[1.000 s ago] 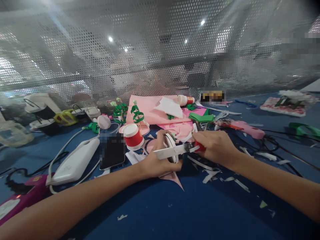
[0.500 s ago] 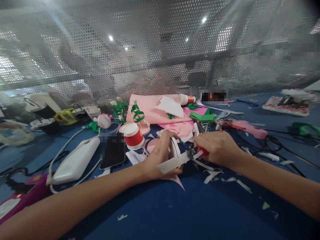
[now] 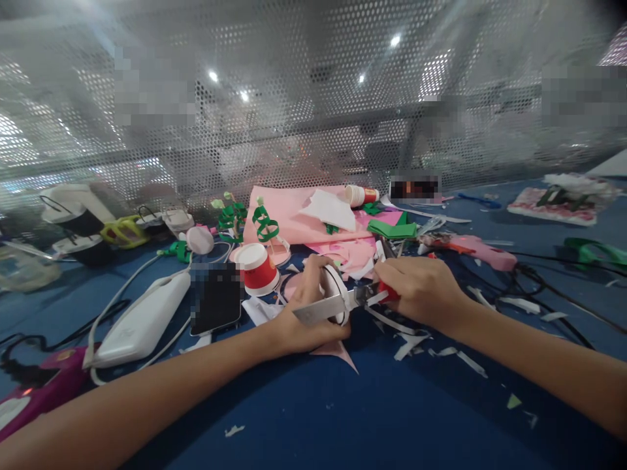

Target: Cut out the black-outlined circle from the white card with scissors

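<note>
My left hand [image 3: 308,313] is closed around a white paper ring or disc [image 3: 337,290] held on edge above the blue table [image 3: 313,411]. My right hand [image 3: 416,287] grips red-handled scissors [image 3: 343,302], whose blades point left across the paper piece. A pink paper scrap [image 3: 340,352] lies just under my left hand. White paper strips [image 3: 416,339] are scattered below my right hand.
A red and white paper cup [image 3: 257,269], a dark phone [image 3: 215,297], a white power bank [image 3: 140,323] with cables, pink paper sheets [image 3: 294,219], green paper spirals [image 3: 264,225], a pink glue gun [image 3: 475,251] and a perforated metal screen [image 3: 294,111] behind.
The scissors' blades tilted down and then came back level, reaching further left across the paper piece. Both hands stayed in nearly the same place.
</note>
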The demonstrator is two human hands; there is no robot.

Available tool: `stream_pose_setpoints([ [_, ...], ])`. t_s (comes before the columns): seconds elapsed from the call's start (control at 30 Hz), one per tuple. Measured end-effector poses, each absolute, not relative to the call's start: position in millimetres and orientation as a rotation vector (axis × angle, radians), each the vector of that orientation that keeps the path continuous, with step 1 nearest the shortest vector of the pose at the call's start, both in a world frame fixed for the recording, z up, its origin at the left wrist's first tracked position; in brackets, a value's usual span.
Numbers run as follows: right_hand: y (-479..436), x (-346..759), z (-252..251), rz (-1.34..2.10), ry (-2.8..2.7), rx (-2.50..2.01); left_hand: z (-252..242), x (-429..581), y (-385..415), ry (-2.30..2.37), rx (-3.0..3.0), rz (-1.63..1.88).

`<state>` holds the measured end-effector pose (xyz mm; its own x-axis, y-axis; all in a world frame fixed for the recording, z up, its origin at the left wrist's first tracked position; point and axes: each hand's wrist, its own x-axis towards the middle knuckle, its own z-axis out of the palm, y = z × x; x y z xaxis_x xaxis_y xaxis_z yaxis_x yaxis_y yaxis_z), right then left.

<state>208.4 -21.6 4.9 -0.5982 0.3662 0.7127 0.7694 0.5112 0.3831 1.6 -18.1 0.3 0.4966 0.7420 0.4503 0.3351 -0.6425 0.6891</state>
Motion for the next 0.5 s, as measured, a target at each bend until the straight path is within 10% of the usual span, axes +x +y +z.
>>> stream_pose_setpoints([
  [0.5,-21.5,209.0,3.7,-0.973,-2.177,-0.92,5.1,3.3,-19.2,0.876,2.453,0.968],
])
